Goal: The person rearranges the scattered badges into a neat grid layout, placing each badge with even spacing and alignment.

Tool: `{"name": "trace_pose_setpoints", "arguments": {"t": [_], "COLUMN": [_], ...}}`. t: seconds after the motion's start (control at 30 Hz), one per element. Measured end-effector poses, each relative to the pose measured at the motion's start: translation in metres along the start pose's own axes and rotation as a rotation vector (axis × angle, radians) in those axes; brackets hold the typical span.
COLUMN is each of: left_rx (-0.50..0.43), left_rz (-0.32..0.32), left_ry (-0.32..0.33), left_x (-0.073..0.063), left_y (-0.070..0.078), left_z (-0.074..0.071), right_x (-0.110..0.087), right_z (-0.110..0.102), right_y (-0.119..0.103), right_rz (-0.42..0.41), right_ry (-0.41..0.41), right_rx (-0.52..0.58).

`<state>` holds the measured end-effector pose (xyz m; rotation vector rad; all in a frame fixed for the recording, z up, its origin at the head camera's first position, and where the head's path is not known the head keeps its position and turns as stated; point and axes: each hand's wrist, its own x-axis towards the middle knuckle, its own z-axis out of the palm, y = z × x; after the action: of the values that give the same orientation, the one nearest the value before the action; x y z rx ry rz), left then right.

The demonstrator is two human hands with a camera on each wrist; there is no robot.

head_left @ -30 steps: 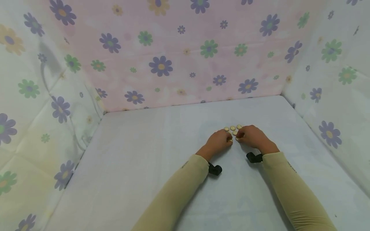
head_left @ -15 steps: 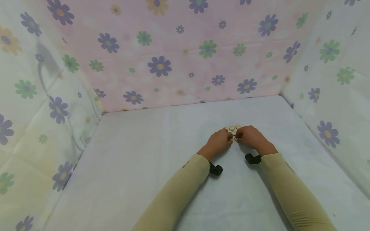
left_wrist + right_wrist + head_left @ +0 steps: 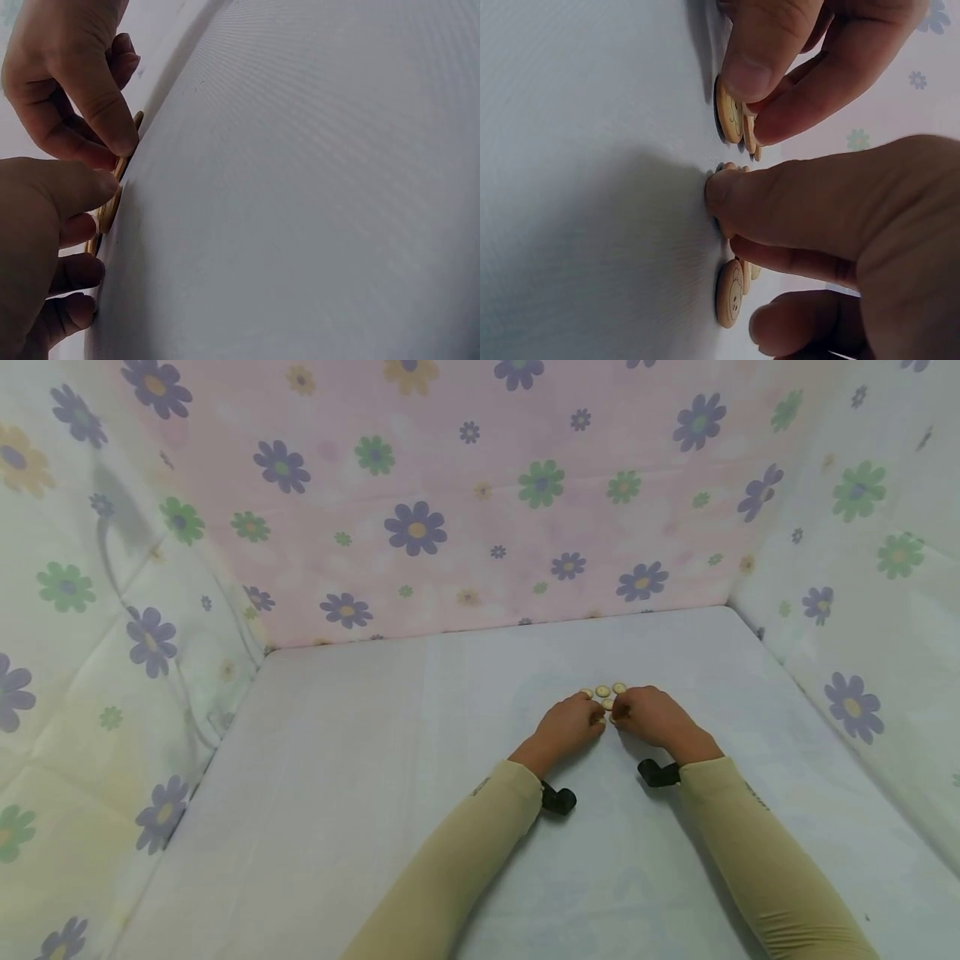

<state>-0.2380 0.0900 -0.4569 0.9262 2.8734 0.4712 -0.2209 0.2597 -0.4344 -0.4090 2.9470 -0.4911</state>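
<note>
Several small round wooden discs (image 3: 603, 692) lie grouped in short rows on the white table, right of the middle in the head view. My left hand (image 3: 567, 727) pinches the edge of a near disc (image 3: 729, 116) between thumb and forefinger. Close beside it, my right hand (image 3: 657, 718) has its thumb and finger on another disc of the nearest row, largely covered by the thumb in the right wrist view. Next to that thumb stands a disc (image 3: 730, 294) with a drawn face. Fingers of both hands hide part of the group in the head view.
The white tabletop (image 3: 360, 793) stretches to the left and toward the front. A flowered pink cloth (image 3: 465, 510) rises along the back edge, with flowered white cloth (image 3: 862, 610) at the right side. Each wrist carries a small black camera (image 3: 558, 801).
Both hands stay at the nearest discs and have drawn very slightly closer together. The discs of the far row keep their arrangement.
</note>
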Motion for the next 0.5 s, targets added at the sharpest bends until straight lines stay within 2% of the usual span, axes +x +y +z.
{"name": "trace_pose_setpoints", "arguments": {"t": [0.23,0.5], "left_rx": [-0.045,-0.087], "left_rz": [0.011,0.003], "left_ry": [0.017,0.026], "left_x": [-0.008,-0.023], "left_y": [-0.008,-0.020], "left_z": [-0.003,-0.015], "right_x": [-0.001,-0.003], "right_z": [0.001,-0.003], "right_y": [-0.001,-0.005], "right_rz": [0.006,0.012], "right_ry": [-0.002,0.000], "right_rx": [-0.007,-0.018]}}
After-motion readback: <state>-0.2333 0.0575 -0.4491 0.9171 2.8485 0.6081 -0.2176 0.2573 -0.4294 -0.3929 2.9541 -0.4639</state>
